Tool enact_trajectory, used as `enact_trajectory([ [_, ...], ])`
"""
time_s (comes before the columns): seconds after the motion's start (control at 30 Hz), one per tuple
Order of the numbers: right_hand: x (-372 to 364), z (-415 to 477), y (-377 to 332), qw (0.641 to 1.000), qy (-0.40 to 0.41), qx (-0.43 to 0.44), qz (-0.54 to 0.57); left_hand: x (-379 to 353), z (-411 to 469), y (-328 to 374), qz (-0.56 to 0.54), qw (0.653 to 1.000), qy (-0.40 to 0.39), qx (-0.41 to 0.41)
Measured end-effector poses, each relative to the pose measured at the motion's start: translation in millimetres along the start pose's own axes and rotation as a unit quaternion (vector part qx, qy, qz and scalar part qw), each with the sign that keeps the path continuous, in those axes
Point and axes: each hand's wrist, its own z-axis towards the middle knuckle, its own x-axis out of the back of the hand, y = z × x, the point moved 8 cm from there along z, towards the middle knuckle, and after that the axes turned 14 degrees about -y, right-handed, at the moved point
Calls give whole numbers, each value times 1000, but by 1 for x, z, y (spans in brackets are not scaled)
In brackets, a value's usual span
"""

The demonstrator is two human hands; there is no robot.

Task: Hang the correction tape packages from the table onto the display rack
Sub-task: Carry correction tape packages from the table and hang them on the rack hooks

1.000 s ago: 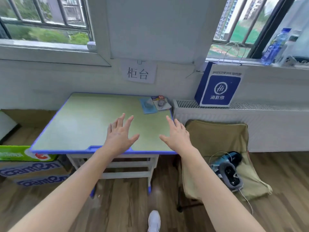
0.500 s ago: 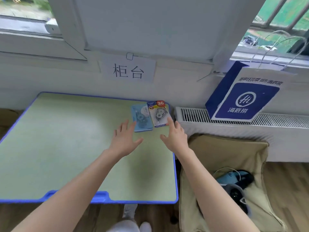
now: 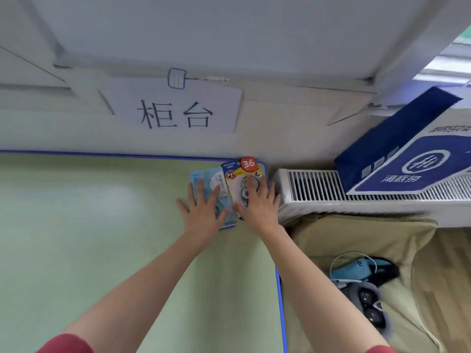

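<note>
Two correction tape packages lie side by side at the far right corner of the green table [image 3: 102,225]. The light blue package [image 3: 212,178] is on the left. The white and yellow package [image 3: 239,174] with a red "36" badge is on the right, slightly overlapping it. My left hand [image 3: 204,207] lies flat with spread fingers on the blue package. My right hand [image 3: 257,202] lies flat on the white and yellow package, fingers straight over its tape blister. No display rack is in view.
A white radiator [image 3: 356,189] stands right of the table with a blue paper bag [image 3: 407,159] on top. Below it, a beige cushioned seat [image 3: 369,238] holds a blue and grey device [image 3: 364,284] with a cable. A paper sign [image 3: 175,110] is clipped to the wall behind.
I have moved closer to the table. Both hands went forward from above the table's middle and now rest flat on the two packages.
</note>
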Motion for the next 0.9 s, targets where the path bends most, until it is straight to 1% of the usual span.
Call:
enact_trajectory([
  [0.1, -4, 9, 5, 1000, 2, 8, 19, 0, 5, -5, -10, 999, 33, -16],
  [0.27, -1, 8, 6, 998, 44, 12, 47, 6, 0, -17, -47, 994, 85, -40],
  [0.43, -2, -3, 3, 996, 70, -6, 54, 2, -2, -23, -28, 996, 79, -25],
  [0.53, -3, -12, 7, 996, 71, -16, 57, 2, -4, -20, -24, 996, 80, -31],
  [0.63, -6, -26, 12, 996, 73, -11, 57, 4, -15, -20, -72, 992, 90, -45],
  [0.7, -7, -38, 14, 995, 79, -5, 59, 4, -26, -23, -89, 990, 95, -48],
  [0.9, -21, -89, 22, 994, 93, 13, 57, -13, -81, -23, -83, 990, 104, -49],
])
